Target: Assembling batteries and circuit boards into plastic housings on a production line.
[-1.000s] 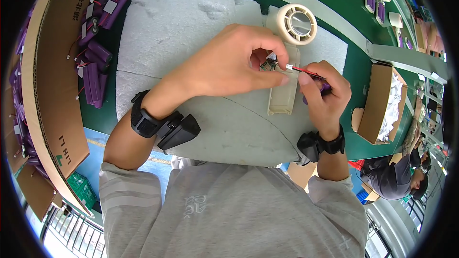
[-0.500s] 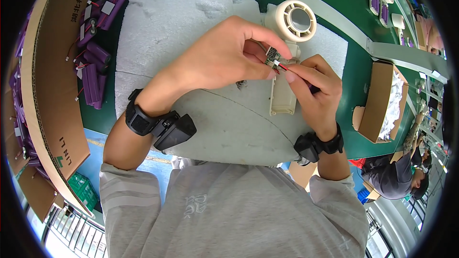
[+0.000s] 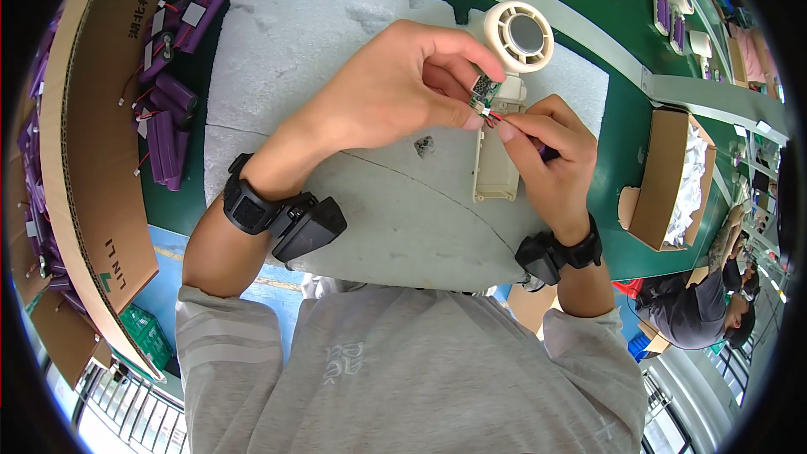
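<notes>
Green worktop [image 3: 605,202] is seen from above, with a white foam sheet [image 3: 336,50] spread over its middle. Over this sheet the left hand [image 3: 395,92] is raised, and a small green circuit board [image 3: 482,90] is pinched between its thumb and forefinger, the other fingers being curled loosely beside it. Just to the right, the right hand [image 3: 551,155] is closed around thin red wires [image 3: 498,118] that run from the board's lower edge, the wires being nipped between thumb and fingertip; something dark is also tucked in this hand, but what it is cannot be told. Beneath both hands a cream plastic fan shell [image 3: 502,118] is laid on the foam, its round grille [image 3: 521,35] at the far end and its open handle trough pointing toward the person. The board is held just above the neck of this shell, apart from it as far as can be judged. A small dark part [image 3: 424,145] is left on the foam between the shell and the left wrist. Black bands are worn on both wrists. At the left edge a cardboard box [image 3: 92,143] is stood, and purple battery cells [image 3: 164,118] are heaped beside it on the worktop. At the right a second cardboard box [image 3: 660,176] filled with white pieces is placed, and another person [image 3: 698,319] is seen lower right.
</notes>
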Demonstrator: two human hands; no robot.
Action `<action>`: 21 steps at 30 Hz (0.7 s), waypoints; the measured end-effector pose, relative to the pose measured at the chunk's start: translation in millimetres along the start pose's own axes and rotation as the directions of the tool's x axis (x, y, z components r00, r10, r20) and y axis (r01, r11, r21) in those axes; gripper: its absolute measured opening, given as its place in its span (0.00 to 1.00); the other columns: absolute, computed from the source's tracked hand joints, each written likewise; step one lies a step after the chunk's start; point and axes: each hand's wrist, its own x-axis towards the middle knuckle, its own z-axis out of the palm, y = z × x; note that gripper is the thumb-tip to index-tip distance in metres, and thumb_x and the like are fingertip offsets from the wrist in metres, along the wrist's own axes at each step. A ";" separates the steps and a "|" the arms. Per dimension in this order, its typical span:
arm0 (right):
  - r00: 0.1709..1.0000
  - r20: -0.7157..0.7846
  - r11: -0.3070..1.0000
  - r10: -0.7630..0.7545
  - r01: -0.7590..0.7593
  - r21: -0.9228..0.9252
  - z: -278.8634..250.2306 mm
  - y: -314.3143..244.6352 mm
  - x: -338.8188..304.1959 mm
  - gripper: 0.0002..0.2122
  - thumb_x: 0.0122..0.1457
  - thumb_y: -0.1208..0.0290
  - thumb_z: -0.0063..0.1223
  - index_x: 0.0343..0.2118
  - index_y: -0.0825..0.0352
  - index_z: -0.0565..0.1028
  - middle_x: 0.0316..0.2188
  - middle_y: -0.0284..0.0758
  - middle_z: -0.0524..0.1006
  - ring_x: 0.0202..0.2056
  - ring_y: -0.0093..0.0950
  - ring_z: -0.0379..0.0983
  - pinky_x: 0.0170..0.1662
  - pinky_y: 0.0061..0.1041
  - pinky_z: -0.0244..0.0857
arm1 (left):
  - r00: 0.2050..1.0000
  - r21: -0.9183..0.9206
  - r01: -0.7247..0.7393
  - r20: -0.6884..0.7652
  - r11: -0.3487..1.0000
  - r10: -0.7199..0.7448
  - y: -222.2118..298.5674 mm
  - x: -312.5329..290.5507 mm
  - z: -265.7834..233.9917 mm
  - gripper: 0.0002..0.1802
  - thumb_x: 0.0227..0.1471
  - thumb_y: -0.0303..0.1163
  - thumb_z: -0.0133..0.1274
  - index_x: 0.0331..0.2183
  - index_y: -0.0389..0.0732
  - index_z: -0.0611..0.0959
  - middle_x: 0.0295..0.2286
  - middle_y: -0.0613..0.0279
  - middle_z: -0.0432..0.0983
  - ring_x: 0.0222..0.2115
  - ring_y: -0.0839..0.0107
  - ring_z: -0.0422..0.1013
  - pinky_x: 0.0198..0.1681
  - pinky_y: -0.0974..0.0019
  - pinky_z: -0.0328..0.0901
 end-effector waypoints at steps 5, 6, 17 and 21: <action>0.999 0.011 0.999 -0.035 0.035 -0.003 1.3 -0.5 0.2 0.04 0.49 0.78 0.63 0.30 0.67 0.82 0.23 0.30 0.72 0.20 0.17 0.66 0.22 0.16 0.57 | 1.000 0.059 -0.007 -0.026 0.998 0.008 -2.0 -1.8 3.1 0.20 0.45 0.14 0.59 0.42 0.37 0.82 0.33 0.63 0.78 0.33 0.79 0.74 0.38 0.74 0.71; 0.999 0.015 0.999 -0.034 0.034 -0.012 0.7 -1.4 0.0 0.04 0.50 0.78 0.63 0.29 0.68 0.81 0.22 0.30 0.72 0.20 0.17 0.66 0.22 0.16 0.57 | 1.000 0.061 -0.009 -0.023 0.998 0.010 -0.5 -2.2 4.6 0.20 0.45 0.14 0.59 0.42 0.37 0.82 0.33 0.63 0.78 0.33 0.79 0.74 0.38 0.74 0.71; 0.989 -0.138 0.998 0.057 -0.059 -0.008 10.7 -6.7 0.1 0.12 0.46 0.78 0.65 0.35 0.67 0.75 0.26 0.30 0.72 0.20 0.18 0.64 0.22 0.16 0.57 | 0.945 0.390 -0.260 -0.085 0.883 0.315 -6.3 -4.2 17.5 0.22 0.43 0.13 0.54 0.44 0.37 0.82 0.34 0.61 0.80 0.33 0.73 0.76 0.42 0.69 0.73; 0.979 -0.148 0.981 -0.137 0.114 -0.159 10.5 -2.8 6.0 0.16 0.46 0.81 0.65 0.39 0.66 0.74 0.30 0.28 0.72 0.22 0.12 0.62 0.23 0.12 0.56 | 0.957 0.423 -0.230 -0.065 0.877 0.283 -7.6 -3.3 11.4 0.22 0.43 0.14 0.55 0.44 0.38 0.82 0.34 0.59 0.80 0.33 0.73 0.76 0.41 0.69 0.73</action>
